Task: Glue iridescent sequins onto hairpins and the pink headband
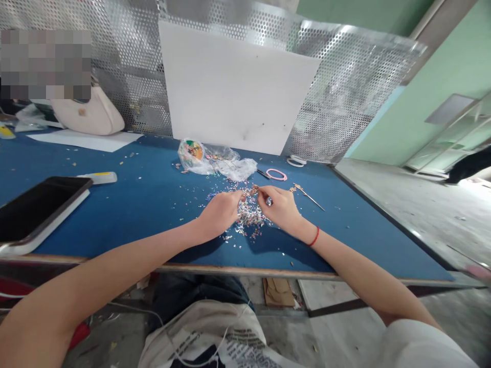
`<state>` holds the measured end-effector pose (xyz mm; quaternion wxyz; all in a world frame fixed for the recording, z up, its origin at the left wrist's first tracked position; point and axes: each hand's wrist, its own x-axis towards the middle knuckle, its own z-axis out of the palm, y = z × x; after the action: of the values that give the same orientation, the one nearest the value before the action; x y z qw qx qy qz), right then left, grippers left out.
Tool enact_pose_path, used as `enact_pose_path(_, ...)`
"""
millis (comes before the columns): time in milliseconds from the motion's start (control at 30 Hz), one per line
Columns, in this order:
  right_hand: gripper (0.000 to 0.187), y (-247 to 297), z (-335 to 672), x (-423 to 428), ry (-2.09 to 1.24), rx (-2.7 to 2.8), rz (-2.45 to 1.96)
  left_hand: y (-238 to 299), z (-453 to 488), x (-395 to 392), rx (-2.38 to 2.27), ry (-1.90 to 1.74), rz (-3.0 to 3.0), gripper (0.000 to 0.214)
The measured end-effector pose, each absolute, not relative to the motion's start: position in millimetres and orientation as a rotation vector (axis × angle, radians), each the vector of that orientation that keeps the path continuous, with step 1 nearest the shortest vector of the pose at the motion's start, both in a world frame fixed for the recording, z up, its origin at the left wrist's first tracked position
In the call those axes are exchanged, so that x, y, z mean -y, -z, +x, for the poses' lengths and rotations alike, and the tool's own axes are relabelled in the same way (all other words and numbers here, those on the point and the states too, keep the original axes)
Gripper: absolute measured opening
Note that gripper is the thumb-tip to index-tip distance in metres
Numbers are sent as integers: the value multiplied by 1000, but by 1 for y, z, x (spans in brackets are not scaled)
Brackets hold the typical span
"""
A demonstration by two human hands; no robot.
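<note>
My right hand (283, 209), with a red string bracelet (315, 236) at its wrist, pinches a small gold-coloured ornament (253, 190) between thumb and fingertips. Just to the left, my left hand (221, 213) is closed with its fingertips pressed together close to the ornament; what they hold is hidden. Under and between both hands lies a loose heap of small shiny sequins (251, 219), scattered over the blue tabletop (153, 204). A thin gold hairpin-like stick (310, 198) with an ornamented end rests right of my right hand.
Behind the hands lies a clear plastic bag (241, 168) with small pieces. Nearby are a pink ring (276, 175), white rings (296, 161) and a black pen-like tool (263, 174). A tablet-like device (42, 207), a white tube (103, 177) and a handbag (92, 110) stand left. A white board (238, 87) leans behind.
</note>
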<state>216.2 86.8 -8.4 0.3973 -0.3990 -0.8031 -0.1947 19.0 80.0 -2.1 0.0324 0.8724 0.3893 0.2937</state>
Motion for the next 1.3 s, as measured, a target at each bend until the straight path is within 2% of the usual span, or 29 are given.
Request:
enact_pose_path(367, 24, 6, 216, -86, 821, 2122, -953, 0, 22, -80, -1157, -854, 2621, 28)
enact_pose_path(867, 24, 7, 219, -91, 685, 2124, -922, -1, 26, -78, -1125, -855, 2547, 23)
enact_pose_path(1300, 22, 10, 221, -93, 695, 2092, -936, -8, 30, -73, -1115, -908, 2335, 30)
